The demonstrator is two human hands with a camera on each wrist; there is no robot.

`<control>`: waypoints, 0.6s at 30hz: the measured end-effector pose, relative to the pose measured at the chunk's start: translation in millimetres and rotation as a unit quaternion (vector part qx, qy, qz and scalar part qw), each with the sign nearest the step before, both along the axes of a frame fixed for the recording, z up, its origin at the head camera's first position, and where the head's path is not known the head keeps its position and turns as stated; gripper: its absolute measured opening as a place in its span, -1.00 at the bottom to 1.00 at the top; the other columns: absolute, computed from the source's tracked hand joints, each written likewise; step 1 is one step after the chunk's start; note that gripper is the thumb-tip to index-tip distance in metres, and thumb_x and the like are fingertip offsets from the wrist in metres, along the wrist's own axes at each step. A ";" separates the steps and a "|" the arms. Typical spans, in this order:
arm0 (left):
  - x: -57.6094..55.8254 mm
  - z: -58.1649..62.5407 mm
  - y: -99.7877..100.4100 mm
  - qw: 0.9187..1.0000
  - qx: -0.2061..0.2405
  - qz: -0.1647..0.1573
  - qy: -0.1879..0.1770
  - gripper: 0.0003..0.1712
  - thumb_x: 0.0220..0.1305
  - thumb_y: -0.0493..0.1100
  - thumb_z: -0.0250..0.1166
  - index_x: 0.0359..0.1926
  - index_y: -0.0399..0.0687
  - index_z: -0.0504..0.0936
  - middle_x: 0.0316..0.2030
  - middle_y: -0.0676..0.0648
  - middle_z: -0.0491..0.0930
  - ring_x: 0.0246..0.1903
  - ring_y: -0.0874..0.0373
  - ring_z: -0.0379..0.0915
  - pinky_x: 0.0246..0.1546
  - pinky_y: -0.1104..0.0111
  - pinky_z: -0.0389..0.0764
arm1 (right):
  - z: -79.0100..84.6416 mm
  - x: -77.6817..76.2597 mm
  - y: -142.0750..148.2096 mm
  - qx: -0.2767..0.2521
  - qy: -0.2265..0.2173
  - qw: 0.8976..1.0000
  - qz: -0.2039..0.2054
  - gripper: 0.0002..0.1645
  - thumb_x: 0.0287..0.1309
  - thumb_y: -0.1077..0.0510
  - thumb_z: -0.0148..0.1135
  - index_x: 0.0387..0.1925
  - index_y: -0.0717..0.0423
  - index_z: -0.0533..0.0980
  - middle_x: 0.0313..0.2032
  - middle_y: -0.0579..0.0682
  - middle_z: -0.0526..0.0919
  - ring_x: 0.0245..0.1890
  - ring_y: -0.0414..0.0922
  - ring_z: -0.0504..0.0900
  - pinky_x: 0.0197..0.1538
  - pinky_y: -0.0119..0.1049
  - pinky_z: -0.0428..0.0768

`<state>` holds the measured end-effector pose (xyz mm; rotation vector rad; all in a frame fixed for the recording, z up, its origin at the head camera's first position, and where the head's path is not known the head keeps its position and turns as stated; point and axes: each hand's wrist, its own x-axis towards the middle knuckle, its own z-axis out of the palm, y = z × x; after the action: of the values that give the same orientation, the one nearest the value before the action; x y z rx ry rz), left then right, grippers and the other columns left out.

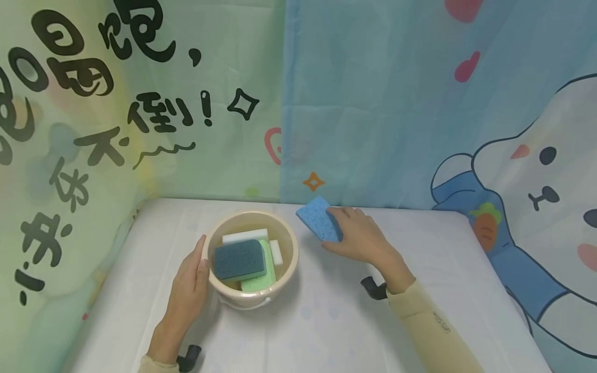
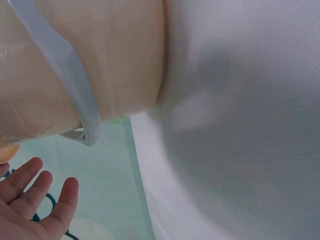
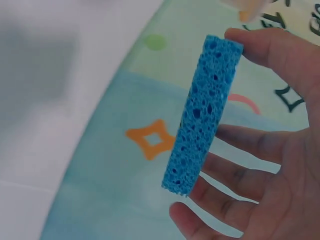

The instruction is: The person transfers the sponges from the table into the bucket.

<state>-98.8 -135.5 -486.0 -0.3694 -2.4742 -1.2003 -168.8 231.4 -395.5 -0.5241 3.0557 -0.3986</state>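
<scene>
A blue sponge is pinched between the thumb and fingers of my right hand, held to the right of the bucket. In the right wrist view the porous narrow side of the sponge faces the camera. A cream bucket stands on the table. Inside it lie a dark-topped sponge, a green sponge, a white block and a smaller white piece. My left hand rests at the bucket's left side, its fingers extended along the wall; the left wrist view shows them spread and straight.
The bucket's pale handle hangs down its near side. A white cloth covers the table. Printed fabric hangs behind it, with a cartoon animal on the right and black lettering on the left.
</scene>
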 end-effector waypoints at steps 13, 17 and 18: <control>0.4 0.2 -0.3 1.000 -0.001 -0.002 -0.002 -0.43 0.61 -0.22 -0.12 0.55 -0.17 0.12 0.40 -0.27 0.30 0.36 -0.23 0.22 0.29 -0.18 0.27 | 42.2 12.6 -22.0 -0.014 0.034 0.996 0.082 -0.07 0.08 -0.15 0.43 0.38 0.21 0.36 0.23 0.24 0.50 0.18 0.20 0.48 0.14 0.15 0.50; 0.7 0.7 0.1 1.000 -0.001 -0.002 0.002 -0.43 0.60 -0.22 -0.11 0.54 -0.18 0.12 0.40 -0.27 0.30 0.35 -0.22 0.23 0.29 -0.18 0.28 | 51.6 13.7 -34.5 -0.010 0.046 0.992 0.118 -0.06 0.07 -0.15 0.42 0.38 0.22 0.36 0.23 0.22 0.50 0.21 0.18 0.47 0.20 0.13 0.46; 0.8 1.0 0.3 1.000 -0.001 -0.002 0.003 -0.43 0.60 -0.23 -0.11 0.54 -0.18 0.12 0.40 -0.27 0.31 0.35 -0.23 0.23 0.29 -0.18 0.28 | 53.1 13.8 -37.5 -0.008 0.047 0.991 0.128 -0.06 0.07 -0.15 0.41 0.38 0.23 0.36 0.23 0.21 0.50 0.22 0.18 0.47 0.21 0.13 0.46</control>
<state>-98.0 -135.3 -485.0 -0.3777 -2.4707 -1.1982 -155.0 193.9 -342.3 -0.9470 3.0180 -0.3998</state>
